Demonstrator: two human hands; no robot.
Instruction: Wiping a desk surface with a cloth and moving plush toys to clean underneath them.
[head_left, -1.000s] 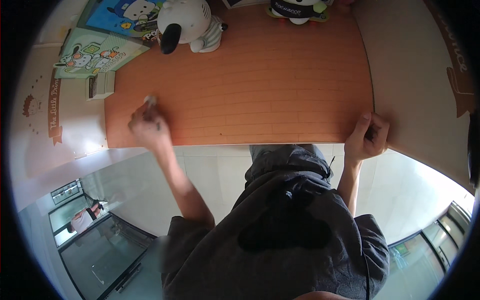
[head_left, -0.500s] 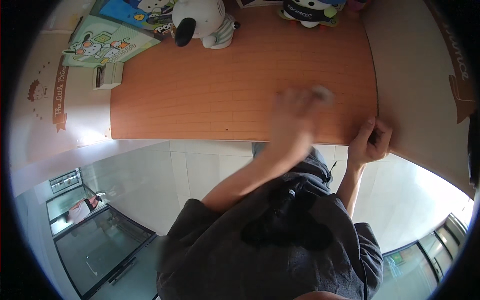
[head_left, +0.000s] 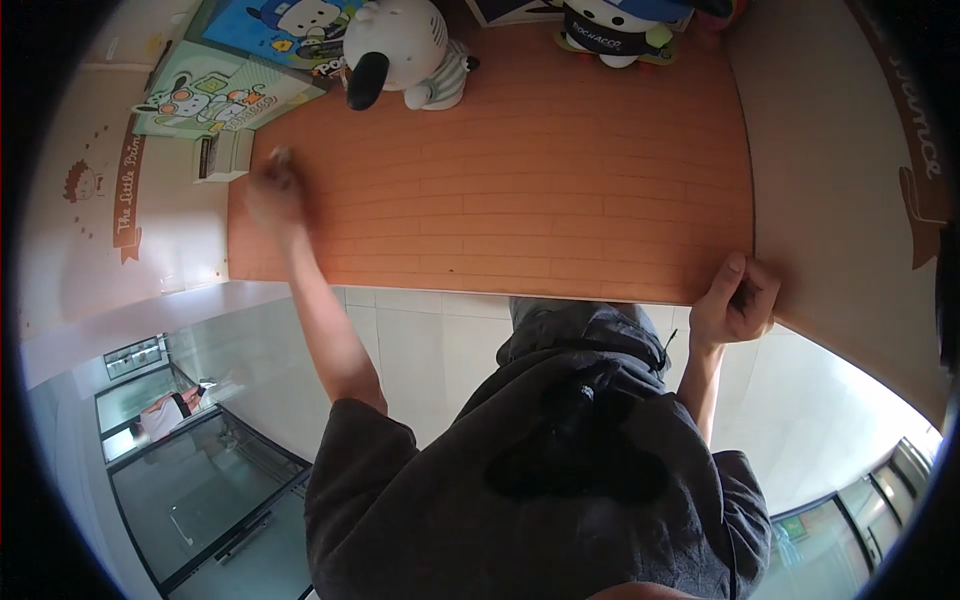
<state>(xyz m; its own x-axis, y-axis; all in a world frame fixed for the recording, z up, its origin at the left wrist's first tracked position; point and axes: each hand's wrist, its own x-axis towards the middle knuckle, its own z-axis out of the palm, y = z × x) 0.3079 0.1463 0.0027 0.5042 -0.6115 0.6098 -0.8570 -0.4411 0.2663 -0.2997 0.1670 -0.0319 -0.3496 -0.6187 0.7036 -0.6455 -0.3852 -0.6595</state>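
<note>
My left hand (head_left: 274, 200), smeared by motion, is at the left end of an orange-brown wood-patterned shelf (head_left: 500, 220). Its fingers are closed on a small whitish wad (head_left: 282, 155), too blurred to tell whether it is tissue or cloth. At the shelf's front right corner my right hand (head_left: 737, 302) rests with curled fingers and the thumb up, against the edge by the side panel. Whatever those fingers may grip is hidden. Just behind my left hand stands a small white box (head_left: 225, 156).
Along the back are a white dog figure with black ears (head_left: 405, 50), a second figure in a dark top (head_left: 615, 30) and two cartoon-printed boards, one green (head_left: 215, 95) and one blue (head_left: 285, 30). Pale side panels (head_left: 820, 160) flank the shelf. A person (head_left: 168, 412) is far left.
My left hand has swept from the right part of the shelf to its left end, carrying the whitish wad. My right hand has stayed at the corner. The view has shifted slightly.
</note>
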